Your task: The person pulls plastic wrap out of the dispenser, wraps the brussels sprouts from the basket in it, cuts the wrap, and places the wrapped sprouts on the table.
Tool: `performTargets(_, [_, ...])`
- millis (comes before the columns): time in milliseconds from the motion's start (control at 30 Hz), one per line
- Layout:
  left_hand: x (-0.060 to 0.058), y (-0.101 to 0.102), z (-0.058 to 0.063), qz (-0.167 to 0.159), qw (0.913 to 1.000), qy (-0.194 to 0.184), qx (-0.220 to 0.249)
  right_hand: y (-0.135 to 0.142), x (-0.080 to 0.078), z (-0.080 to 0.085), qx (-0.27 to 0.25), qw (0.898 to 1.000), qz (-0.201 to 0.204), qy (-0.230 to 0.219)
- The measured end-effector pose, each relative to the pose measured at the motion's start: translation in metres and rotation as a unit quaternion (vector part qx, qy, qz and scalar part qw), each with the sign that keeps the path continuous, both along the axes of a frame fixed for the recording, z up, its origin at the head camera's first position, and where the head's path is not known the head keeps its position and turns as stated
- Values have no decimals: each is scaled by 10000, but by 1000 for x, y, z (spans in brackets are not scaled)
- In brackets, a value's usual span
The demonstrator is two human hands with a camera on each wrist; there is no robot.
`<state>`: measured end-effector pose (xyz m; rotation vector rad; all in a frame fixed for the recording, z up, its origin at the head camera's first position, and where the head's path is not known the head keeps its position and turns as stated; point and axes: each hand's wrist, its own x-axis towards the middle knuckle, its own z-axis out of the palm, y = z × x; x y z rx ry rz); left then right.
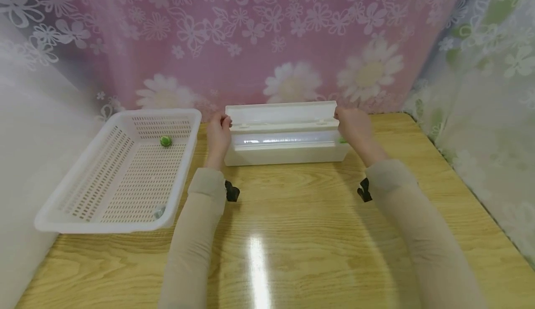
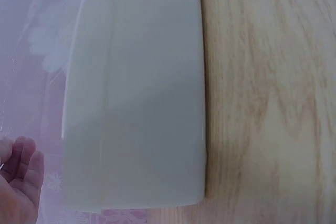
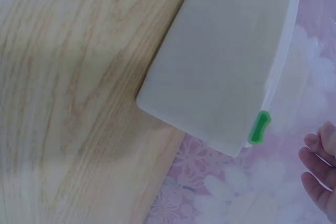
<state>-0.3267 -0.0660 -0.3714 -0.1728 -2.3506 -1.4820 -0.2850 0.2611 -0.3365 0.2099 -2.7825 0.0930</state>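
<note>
A long cream-white cling film dispenser (image 1: 288, 155) stands near the table's back edge, its lid (image 1: 282, 112) raised upright along the rear. Inside lies a shiny roll of clear film (image 1: 288, 138). At the lid's left end, my left hand (image 1: 219, 134) pinches the edge with curled fingers. My right hand (image 1: 355, 125) grips the opposite end the same way. Only part of the left hand (image 2: 21, 182) shows in the left wrist view, above the box. A small green slider (image 3: 259, 127) sits at the dispenser's right end, near the right hand's fingers.
To the left stands a white plastic basket (image 1: 193, 146) with slotted walls. It holds a small green ball-like item (image 1: 166, 141) and a greyish small object (image 1: 159, 212). Flowered curtains (image 1: 234, 44) hang behind and on both sides of the wooden table (image 1: 301, 244).
</note>
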Motion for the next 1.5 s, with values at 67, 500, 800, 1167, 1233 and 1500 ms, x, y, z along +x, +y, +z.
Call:
performTargets(67, [0,-1,2,47,10000,73,9,1,0,3,-29,9997,80,250])
performTargets(500, [2,-3,22,394,9975,576,67,-4,8,38,-244,9995,-163,147])
performTargets(800, [8,-2,46,670,9941,833,189,-6,11,63,-478,9975,15,519])
performTargets(1167, [17,-5,72,671,9865,1451,351,-12,21,95,-663,9952,-185,702])
performTargets(1233, [19,-5,78,645,9860,1482,416,-12,22,101,-652,9930,-132,971])
performTargets(1500, [36,-14,99,501,9894,1264,514,-19,41,121,-637,9897,-101,1277])
